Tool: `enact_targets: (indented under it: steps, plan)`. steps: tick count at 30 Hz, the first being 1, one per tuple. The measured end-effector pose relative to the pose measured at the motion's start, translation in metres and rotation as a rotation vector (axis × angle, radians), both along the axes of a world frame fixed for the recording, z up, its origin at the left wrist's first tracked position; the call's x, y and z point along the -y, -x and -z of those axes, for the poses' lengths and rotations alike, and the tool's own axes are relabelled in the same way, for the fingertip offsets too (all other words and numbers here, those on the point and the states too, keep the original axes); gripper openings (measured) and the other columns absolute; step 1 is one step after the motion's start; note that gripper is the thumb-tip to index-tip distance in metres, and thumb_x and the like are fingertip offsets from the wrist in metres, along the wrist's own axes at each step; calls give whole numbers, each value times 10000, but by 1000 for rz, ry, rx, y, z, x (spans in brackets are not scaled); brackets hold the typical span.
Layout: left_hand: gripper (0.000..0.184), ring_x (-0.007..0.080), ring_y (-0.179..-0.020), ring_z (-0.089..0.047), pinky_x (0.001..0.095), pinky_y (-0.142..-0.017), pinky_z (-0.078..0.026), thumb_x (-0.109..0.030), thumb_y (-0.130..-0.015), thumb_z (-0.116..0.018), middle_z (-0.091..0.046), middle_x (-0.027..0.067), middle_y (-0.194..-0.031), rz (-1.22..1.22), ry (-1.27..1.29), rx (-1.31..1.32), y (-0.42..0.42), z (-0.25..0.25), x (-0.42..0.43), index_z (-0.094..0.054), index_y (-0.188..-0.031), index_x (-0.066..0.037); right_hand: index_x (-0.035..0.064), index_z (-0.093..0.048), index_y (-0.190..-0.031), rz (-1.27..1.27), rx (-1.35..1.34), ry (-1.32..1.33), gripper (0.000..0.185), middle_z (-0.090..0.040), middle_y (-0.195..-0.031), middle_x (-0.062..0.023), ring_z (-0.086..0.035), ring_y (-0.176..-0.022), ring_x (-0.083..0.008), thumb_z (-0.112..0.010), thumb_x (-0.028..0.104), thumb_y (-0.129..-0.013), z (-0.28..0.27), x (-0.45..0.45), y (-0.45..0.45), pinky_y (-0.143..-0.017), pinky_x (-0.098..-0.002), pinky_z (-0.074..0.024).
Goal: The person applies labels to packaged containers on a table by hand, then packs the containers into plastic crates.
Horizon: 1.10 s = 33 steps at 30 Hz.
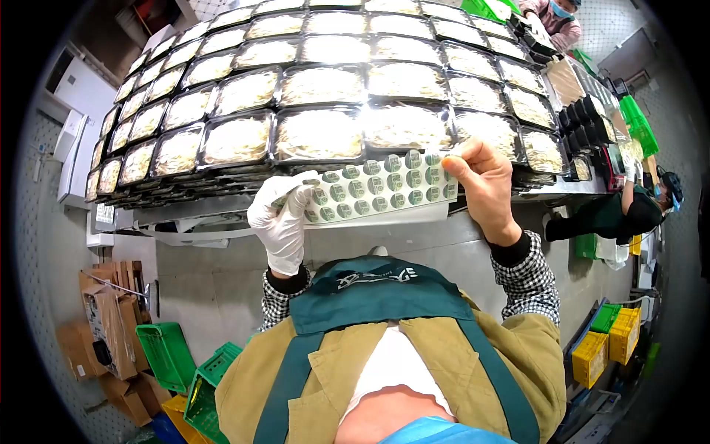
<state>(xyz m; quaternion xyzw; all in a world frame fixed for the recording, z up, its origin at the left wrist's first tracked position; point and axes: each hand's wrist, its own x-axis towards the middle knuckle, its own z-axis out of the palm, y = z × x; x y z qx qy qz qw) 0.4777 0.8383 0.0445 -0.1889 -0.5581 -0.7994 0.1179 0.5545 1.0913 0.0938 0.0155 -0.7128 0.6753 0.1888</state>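
Gloved left hand point(279, 222) and bare right hand point(484, 185) pinch opposite ends of a sticker sheet point(384, 186), held before the table's near edge. Stacked food trays point(319, 135) stand just beyond.

Apron point(373, 294): dark green, white lettering on the bib, wide straps. Jacket point(518, 362): olive-tan, collared, over a white shirt point(392, 362). Sleeves point(526, 277): black-and-white check, black cuffs. Left hand point(484, 185): bare. Right hand point(281, 218): white glove. Light-blue item point(444, 432) at the lower edge.
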Motion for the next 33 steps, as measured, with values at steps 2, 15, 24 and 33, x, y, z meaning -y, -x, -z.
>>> enact_targets:
  steps: [2, 15, 24, 33]
  plan:
    - [121, 93, -677, -555, 216, -599, -446, 14, -782, -683, -629, 48, -805, 6, 53, -81, 2, 0, -17, -669, -901, 32, 1, -597, -860, 26, 65, 32, 81, -619, -759, -7, -581, -739, -65, -663, 32, -827, -4, -22, 3, -666, -216, -481]
    - [151, 136, -714, -571, 248, -637, -447, -46, -755, -726, -636, 71, -859, 177, 165, -78, 32, -9, -36, -666, -880, 12, -11, -618, -934, -183, 248, 241, 131, -647, -899, -66, -610, -801, -99, -657, 11, -811, -18, -52, 19, -733, -236, -499]
    - [173, 117, -763, -602, 236, -688, -481, -1, -754, -715, -673, 85, -885, 269, 176, 39, 55, -17, -31, -659, -912, 41, 105, -611, -1113, 92, -122, -1083, 440, -613, -984, -48, -572, -908, -210, -749, 128, -696, -54, -40, 33, -876, -355, -426]
    - [146, 86, -721, -585, 218, -665, -473, -7, -777, -700, -667, 51, -838, 319, 222, 233, 72, -16, -22, -662, -913, 30, 138, -645, -988, -39, -420, -1414, 356, -545, -793, 22, -536, -716, -148, -629, 33, -649, -50, -33, 53, -811, -351, -437]
